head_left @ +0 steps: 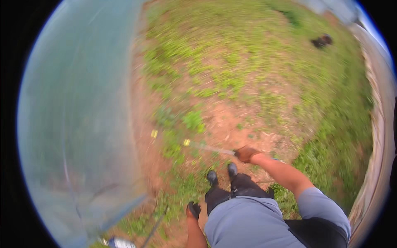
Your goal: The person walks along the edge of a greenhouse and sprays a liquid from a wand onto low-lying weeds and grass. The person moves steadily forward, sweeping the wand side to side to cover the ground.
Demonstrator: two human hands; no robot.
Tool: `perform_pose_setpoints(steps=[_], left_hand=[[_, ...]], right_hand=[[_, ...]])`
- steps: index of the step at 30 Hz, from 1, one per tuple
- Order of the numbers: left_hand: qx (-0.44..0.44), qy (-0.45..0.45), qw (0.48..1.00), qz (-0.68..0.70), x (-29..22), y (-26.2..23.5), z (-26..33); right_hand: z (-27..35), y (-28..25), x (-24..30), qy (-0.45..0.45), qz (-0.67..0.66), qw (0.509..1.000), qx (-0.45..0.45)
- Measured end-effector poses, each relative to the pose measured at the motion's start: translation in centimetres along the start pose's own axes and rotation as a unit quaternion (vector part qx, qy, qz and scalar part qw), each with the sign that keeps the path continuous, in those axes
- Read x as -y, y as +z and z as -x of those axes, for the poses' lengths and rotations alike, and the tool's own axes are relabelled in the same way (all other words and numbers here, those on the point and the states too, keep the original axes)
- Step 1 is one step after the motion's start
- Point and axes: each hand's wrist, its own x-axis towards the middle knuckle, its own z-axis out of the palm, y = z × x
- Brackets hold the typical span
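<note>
Machete-like blade (209, 147), long and thin, is sticking out leftward from the right hand (246, 154), handle buried in the fist, tip pointing away from the fingers toward a yellowish spot (186, 142) at its far end. Can't tell if that spot is part of the tool or a bit of litter; motion blur is smearing it. Right hand's fingers are wrapping shut around the handle, fully clamped, arm stretching forward and low, probably so the blade is running near ground level over the weeds.

Left hand (192, 210) is hanging low by the person's side, looking dark, maybe gloved; whether its fingers are curled or apart can't be told, too small and blurred. Nothing clearly in it, though a thin dark line (155, 229) is running just beside it toward the lower edge; touching or not is unclear.

Just below the blade-holding fingers, two dark shoes (222, 173) are standing on bare reddish soil (219, 124). Beyond the blade tip a second small yellow scrap (154, 133) is lying on the dirt, near a green weed clump (193, 120). Farther off, patchy grass (248, 53) is spreading up the slope, with a dark lump (321, 40) well apart near the top. A translucent plastic greenhouse wall (78, 124) is filling the side past the left hand; a pale concrete edge (378, 124) is curving down the opposite side.
</note>
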Motion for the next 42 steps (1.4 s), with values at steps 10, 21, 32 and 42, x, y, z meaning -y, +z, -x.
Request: perform_pose_setpoints(steps=[10, 21, 32, 42], left_hand=[[0.041, 0.053, 0.991, -0.115, -5.9, 5.5, -3.3], [0.103, 0.004, 0.969, -0.224, -8.1, 10.3, -5.5], [0.117, 0.007, 0.95, -0.288, -11.1, 21.7, -4.2], [0.109, 0.069, 0.915, -0.383, -15.7, 32.6, -1.6]], right_hand=[[10.3, 5.8, -7.8, 0.238, -0.287, 0.918, -0.139], [16.2, 17.4, -10.9, 0.294, -0.393, 0.858, -0.152], [20.2, 30.2, -22.4, 0.484, -0.643, 0.452, -0.384], [13.2, 13.3, -25.2, 0.354, -0.696, 0.566, -0.265]])
